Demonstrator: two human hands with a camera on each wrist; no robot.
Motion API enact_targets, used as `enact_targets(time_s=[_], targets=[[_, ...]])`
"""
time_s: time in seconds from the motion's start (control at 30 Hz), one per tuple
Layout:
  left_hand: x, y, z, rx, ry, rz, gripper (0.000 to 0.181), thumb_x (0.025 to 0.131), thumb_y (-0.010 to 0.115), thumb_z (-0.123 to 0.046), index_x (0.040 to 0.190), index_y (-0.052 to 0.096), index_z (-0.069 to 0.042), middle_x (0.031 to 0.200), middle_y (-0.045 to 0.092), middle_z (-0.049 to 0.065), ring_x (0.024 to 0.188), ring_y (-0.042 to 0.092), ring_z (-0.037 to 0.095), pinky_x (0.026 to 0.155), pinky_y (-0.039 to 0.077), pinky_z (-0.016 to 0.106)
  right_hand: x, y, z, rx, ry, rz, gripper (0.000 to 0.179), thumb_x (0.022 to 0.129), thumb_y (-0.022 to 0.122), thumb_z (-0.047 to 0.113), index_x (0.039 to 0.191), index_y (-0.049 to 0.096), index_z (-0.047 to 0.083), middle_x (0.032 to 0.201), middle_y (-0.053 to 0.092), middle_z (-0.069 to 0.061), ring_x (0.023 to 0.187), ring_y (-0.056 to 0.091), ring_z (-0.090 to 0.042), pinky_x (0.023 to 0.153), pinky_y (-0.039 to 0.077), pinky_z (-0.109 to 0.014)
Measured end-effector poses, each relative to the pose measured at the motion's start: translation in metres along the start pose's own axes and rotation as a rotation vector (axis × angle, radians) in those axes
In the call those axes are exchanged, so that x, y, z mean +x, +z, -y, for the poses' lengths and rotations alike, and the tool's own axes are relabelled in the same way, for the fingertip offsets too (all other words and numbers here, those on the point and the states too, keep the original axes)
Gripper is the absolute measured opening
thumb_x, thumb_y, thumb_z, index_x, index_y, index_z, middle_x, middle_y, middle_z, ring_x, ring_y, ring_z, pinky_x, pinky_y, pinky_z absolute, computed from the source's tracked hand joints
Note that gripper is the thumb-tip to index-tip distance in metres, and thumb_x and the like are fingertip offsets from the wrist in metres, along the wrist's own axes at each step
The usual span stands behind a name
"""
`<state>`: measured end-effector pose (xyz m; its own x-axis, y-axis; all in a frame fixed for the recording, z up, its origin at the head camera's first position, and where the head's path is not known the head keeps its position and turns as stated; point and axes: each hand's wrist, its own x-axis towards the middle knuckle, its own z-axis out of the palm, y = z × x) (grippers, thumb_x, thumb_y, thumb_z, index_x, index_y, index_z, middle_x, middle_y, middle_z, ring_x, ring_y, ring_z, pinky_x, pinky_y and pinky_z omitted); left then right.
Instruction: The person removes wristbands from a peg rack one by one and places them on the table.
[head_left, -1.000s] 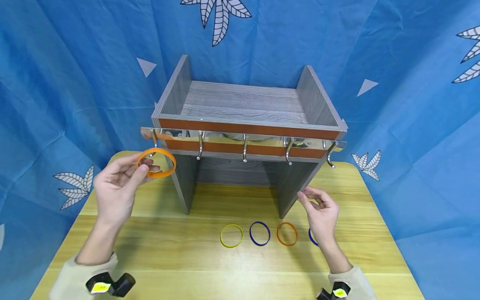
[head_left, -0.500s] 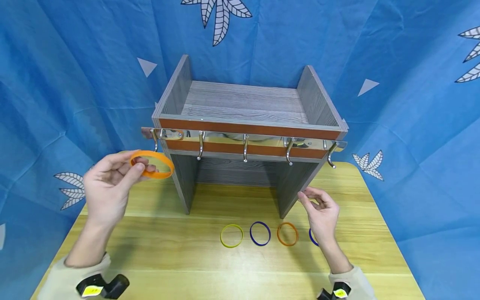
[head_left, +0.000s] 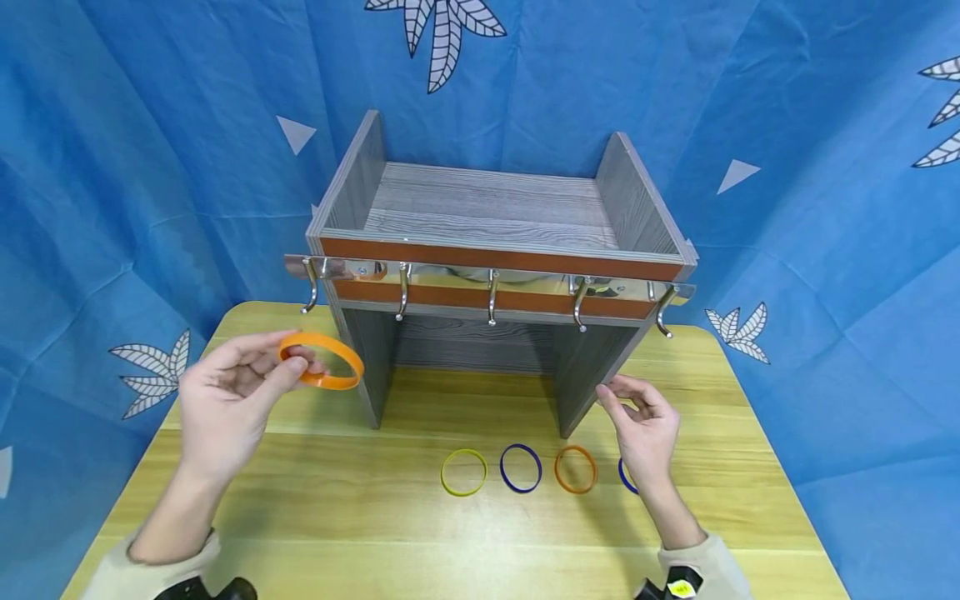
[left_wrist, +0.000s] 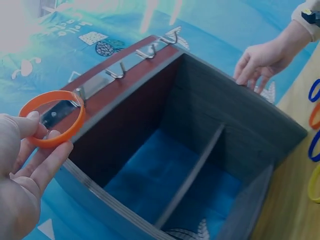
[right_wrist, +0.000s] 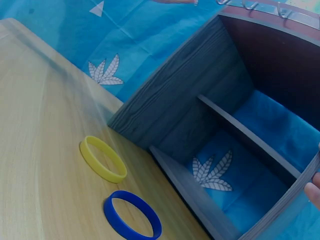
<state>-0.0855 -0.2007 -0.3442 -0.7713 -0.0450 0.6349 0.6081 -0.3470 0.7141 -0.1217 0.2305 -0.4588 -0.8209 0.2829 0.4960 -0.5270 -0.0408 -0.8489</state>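
My left hand [head_left: 225, 404] pinches an orange silicone wristband [head_left: 335, 383] between thumb and fingers. The band is in the air, tilted, below and right of the leftmost metal hook [head_left: 311, 287] and apart from it. In the left wrist view the orange wristband [left_wrist: 76, 129] overlaps the end of the hook rail, with finger parts behind it. My right hand [head_left: 647, 433] holds the front edge of the grey wooden shelf's right side panel [head_left: 592, 371]; in the left wrist view this hand [left_wrist: 267, 60] reaches over that panel's edge. No hook carries a band.
Along the table [head_left: 360, 517] before the shelf lie a yellow wristband [head_left: 442, 475], a blue one [head_left: 521, 491], an orange one [head_left: 557, 468] and another blue one [head_left: 627, 480] partly behind the right wrist. Several hooks line the metal rail [head_left: 450, 274]. A blue cloth [head_left: 187, 125] hangs behind.
My left hand first drew the orange wristband left from beside the leftmost hook, then lowered it and moved it slightly right. My right hand stays on the panel.
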Motion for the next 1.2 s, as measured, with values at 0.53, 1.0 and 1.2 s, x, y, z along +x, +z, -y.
enact_targets(time_s=[0.53, 1.0, 1.2], targets=[[-0.04, 0.001, 0.038, 0.153, -0.216, 0.038, 0.038, 0.089, 0.062, 0.026, 0.117, 0.073, 0.003, 0.103, 0.08, 0.001, 0.09, 0.078, 0.01, 0.078, 0.066, 0.023, 0.0, 0.0, -0.001, 0.02, -0.006, -0.001, 0.018, 0.086, 0.067, -0.026, 0.103, 0.061, -0.028, 0.086, 0.076, 0.0, 0.077, 0.075, -0.008, 0.071, 0.065, -0.019], [-0.079, -0.01, 0.081, 0.243, -0.532, 0.131, 0.024, 0.097, 0.068, 0.006, 0.121, 0.066, 0.012, 0.097, 0.075, -0.004, 0.088, 0.076, 0.007, 0.079, 0.068, 0.032, 0.0, 0.0, 0.0, 0.02, -0.015, -0.002, 0.017, 0.086, 0.068, -0.025, 0.102, 0.063, -0.027, 0.086, 0.076, -0.001, 0.077, 0.075, -0.008, 0.071, 0.065, -0.02], [-0.096, -0.018, 0.099, 0.294, -0.619, 0.156, 0.034, 0.098, 0.068, 0.002, 0.125, 0.058, 0.021, 0.096, 0.074, -0.007, 0.087, 0.075, 0.005, 0.077, 0.068, 0.03, 0.0, 0.001, -0.001, 0.043, -0.021, 0.006, 0.017, 0.086, 0.068, -0.025, 0.102, 0.064, -0.026, 0.086, 0.077, -0.001, 0.078, 0.075, -0.009, 0.071, 0.065, -0.02]])
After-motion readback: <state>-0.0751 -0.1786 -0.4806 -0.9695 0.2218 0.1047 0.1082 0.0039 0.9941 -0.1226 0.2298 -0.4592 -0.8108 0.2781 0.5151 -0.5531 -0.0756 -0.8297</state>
